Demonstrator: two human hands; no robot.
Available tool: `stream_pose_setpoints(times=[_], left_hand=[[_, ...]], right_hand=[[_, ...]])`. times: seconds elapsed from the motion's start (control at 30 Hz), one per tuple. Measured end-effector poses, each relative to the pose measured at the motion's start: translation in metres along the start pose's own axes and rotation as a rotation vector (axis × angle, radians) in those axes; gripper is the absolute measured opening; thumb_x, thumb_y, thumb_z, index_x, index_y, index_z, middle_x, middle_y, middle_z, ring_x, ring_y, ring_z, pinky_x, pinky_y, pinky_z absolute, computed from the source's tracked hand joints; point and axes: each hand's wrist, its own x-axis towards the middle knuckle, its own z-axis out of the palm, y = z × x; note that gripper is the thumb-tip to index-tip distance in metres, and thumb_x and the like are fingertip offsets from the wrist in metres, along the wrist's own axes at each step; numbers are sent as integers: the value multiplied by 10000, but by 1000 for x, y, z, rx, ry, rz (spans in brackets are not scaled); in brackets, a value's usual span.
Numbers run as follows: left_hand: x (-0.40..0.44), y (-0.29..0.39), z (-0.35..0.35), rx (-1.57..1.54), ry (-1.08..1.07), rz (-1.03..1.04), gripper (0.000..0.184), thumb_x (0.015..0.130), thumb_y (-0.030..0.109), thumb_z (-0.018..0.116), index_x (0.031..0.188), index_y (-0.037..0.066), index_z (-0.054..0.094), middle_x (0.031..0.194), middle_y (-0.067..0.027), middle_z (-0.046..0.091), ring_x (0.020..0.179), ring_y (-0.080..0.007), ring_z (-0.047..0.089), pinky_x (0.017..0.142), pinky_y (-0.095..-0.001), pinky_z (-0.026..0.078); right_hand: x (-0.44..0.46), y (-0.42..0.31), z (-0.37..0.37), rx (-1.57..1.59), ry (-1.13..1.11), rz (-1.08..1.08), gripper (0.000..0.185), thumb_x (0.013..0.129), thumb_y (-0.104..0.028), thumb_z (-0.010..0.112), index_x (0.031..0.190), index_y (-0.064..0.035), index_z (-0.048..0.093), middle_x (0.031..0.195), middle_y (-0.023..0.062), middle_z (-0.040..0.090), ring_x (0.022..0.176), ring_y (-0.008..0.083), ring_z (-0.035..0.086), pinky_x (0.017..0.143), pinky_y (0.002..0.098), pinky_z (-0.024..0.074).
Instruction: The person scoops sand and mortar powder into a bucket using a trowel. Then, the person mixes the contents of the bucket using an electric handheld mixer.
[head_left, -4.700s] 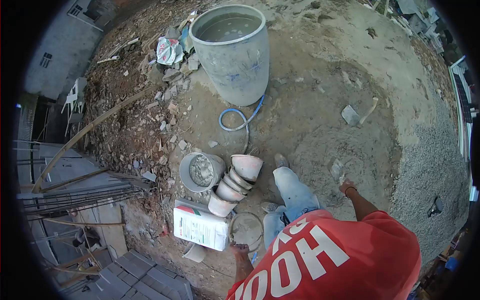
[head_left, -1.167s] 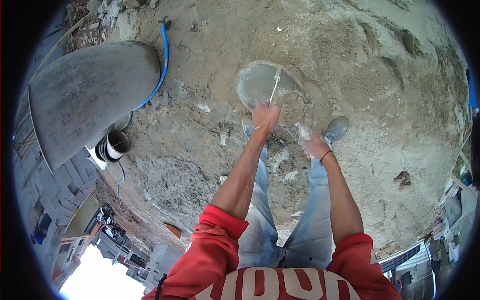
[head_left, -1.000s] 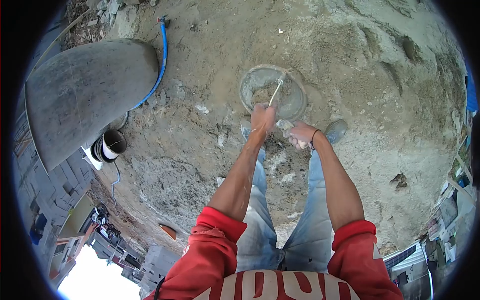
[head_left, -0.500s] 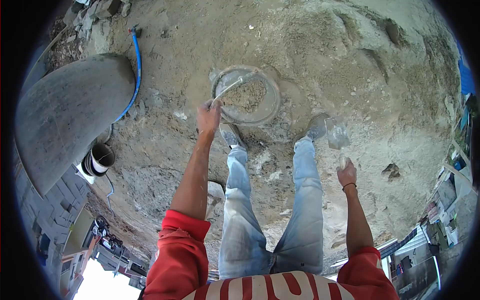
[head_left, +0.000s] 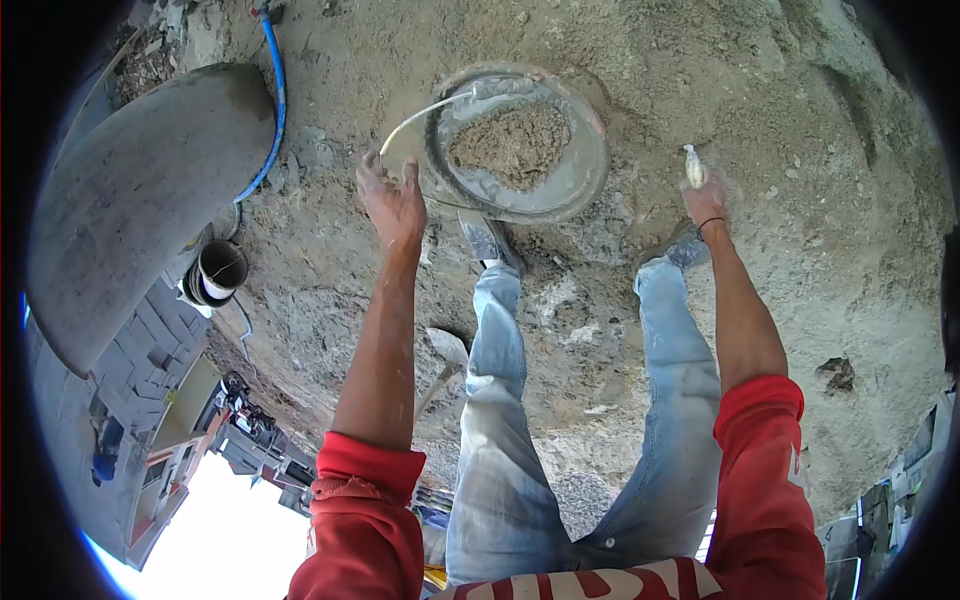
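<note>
A round bucket (head_left: pixel 598 165) with sandy grey material inside stands on the ground beyond my feet. Its wire handle (head_left: pixel 410 121) arcs out to the left. My left hand (head_left: pixel 396 196) is beside that handle, fingers spread and apart from one another, with nothing held in them. Out to the right of the bucket, my right hand (head_left: pixel 704 192) is closed around the pale handle of a trowel (head_left: pixel 694 165). The blade of the trowel cannot be made out.
A large grey barrel (head_left: pixel 150 190) is at the left, with a blue hose (head_left: pixel 278 110) beside it. Stacked buckets (head_left: pixel 221 268) stand below the barrel. A shovel (head_left: pixel 447 346) lies by my left leg. A hole (head_left: pixel 836 374) shows in the ground at right.
My left hand has opened from its closed grip on the bucket handle. My right hand has moved up with the trowel, whose blade showed before. The bucket appears higher and larger in view.
</note>
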Motion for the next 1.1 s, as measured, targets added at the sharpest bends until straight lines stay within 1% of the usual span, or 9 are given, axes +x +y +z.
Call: stream_pose_setpoints(times=[0.1, 0.37, 0.43, 0.57, 0.63, 0.73, 0.87, 1.03, 1.1], left_hand=[[-44, -2, -18, -147, -32, -83, 750, 842, 235, 725, 1434, 61, 297, 1247, -238, 445, 1043, -376, 563, 927, -466, 450], [-178, -66, -56, -178, -444, -379, 688, 798, 167, 703, 1389, 50, 369, 1265, -271, 481, 1111, -402, 547, 971, -475, 432], [-229, -112, -47, 51, -422, -148, 623, 782, 160, 700, 1334, 55, 431, 1225, -251, 497, 1138, -410, 506, 970, -485, 425], [-278, -101, -88, -23, -517, -142, 554, 748, 146, 705, 1250, 45, 493, 1145, -209, 533, 1094, -396, 493, 961, -479, 419], [-296, -104, -101, 23, -559, -90, 549, 733, 150, 710, 1232, 36, 509, 1119, -183, 562, 1058, -381, 504, 957, -462, 423], [-308, -109, -113, 9, -580, -87, 507, 728, 133, 692, 1197, 53, 516, 1098, -172, 554, 1057, -376, 506, 940, -455, 432], [-308, -114, -104, -9, -556, -123, 447, 736, 111, 676, 1160, 66, 542, 1047, -150, 572, 1038, -344, 520, 908, -440, 449], [-284, -102, -81, -128, -512, -228, 382, 735, 142, 711, 1089, 76, 585, 996, -121, 587, 938, -302, 563, 859, -422, 472], [-256, -93, -70, -165, -483, -259, 409, 740, 128, 707, 1122, 77, 570, 1039, -144, 572, 927, -306, 582, 861, -431, 477]], right_hand=[[-46, 6, -22, 177, 78, -43, 520, 754, -176, 711, 1217, 2, 555, 1094, 233, 648, 1027, 410, 613, 899, 467, 482], [-185, -92, -128, 110, 81, 16, 344, 754, -97, 694, 1068, -8, 586, 895, 258, 666, 876, 457, 631, 759, 489, 497], [-213, -113, -129, 193, -9, -28, 309, 748, -101, 699, 1007, 11, 574, 847, 237, 664, 797, 455, 639, 715, 475, 500], [-233, -169, -113, 273, -79, -248, 257, 789, -103, 685, 991, 6, 570, 749, 142, 647, 627, 326, 637, 596, 413, 505], [-217, -203, -117, 953, -781, 319, 187, 843, -111, 660, 977, -25, 561, 696, 24, 572, 544, 135, 549, 493, 298, 452], [-191, -223, -112, 1260, -1107, 487, 145, 879, -121, 640, 970, -60, 546, 677, -37, 506, 513, 35, 464, 444, 212, 377], [-215, -220, -127, 944, -1086, 338, 131, 893, -158, 622, 952, -68, 548, 663, -37, 503, 497, 38, 459, 427, 223, 360], [-259, -142, -130, 78, -271, -220, 354, 776, -138, 676, 1047, 42, 539, 848, 242, 656, 818, 417, 651, 743, 463, 506], [-265, -131, -155, 25, -292, -138, 374, 774, -137, 668, 1079, 37, 539, 879, 276, 644, 853, 452, 632, 763, 487, 495]])
